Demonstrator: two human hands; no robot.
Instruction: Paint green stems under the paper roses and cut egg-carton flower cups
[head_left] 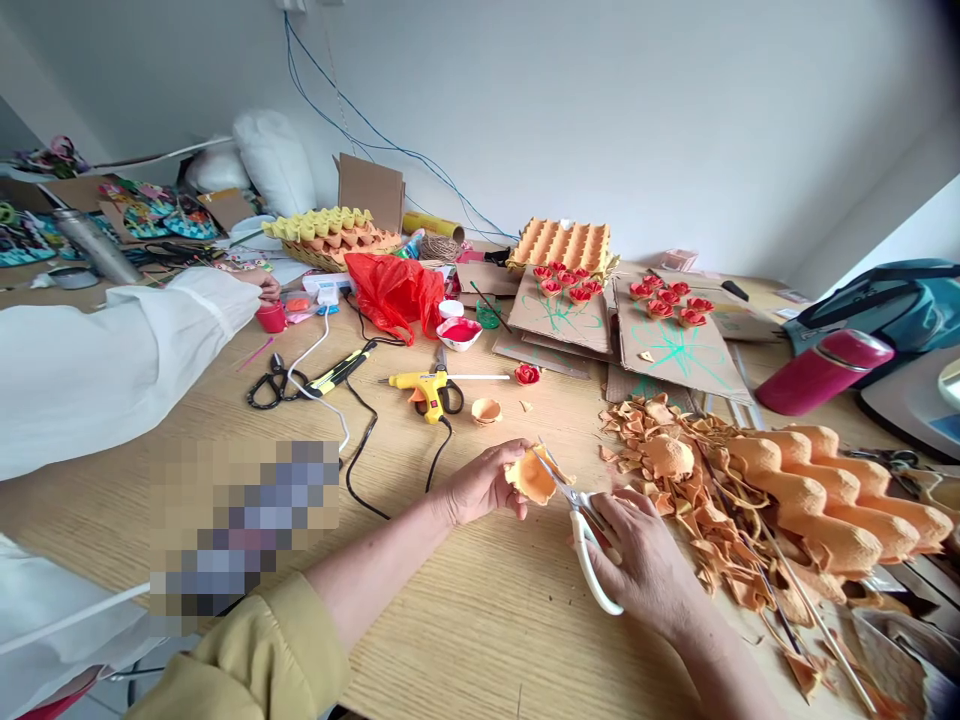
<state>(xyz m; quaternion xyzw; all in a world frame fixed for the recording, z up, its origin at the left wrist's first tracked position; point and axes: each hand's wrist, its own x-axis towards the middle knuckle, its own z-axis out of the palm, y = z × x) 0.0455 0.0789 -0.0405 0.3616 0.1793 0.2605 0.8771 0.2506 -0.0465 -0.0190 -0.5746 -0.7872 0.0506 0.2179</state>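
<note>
Between the fingers of my left hand (pixel 487 485) is an orange egg-carton cup (pixel 534 476) with a ragged, wavy rim. My right hand (pixel 645 560) grips white-handled scissors (pixel 589 570), whose blades are apart at the cup's right edge. Just beyond my left hand, another trimmed cup (pixel 487 411) stands on the wooden table (pixel 480 620). Farther back lie a red painted paper flower (pixel 527 374) and a yellow glue gun (pixel 424 393) with a white glue stick in it. Part of my right fingers is hidden behind the scissor handles.
Orange scraps (pixel 675 520) and an egg carton (pixel 832 500) spread along the right side. Red flowers sit on cardboard sheets (pixel 667 345) at the back. A co-worker's white sleeve (pixel 127 350) reaches in from the left. Cords, black scissors (pixel 276 385) and a pink bottle (pixel 825 370) lie around.
</note>
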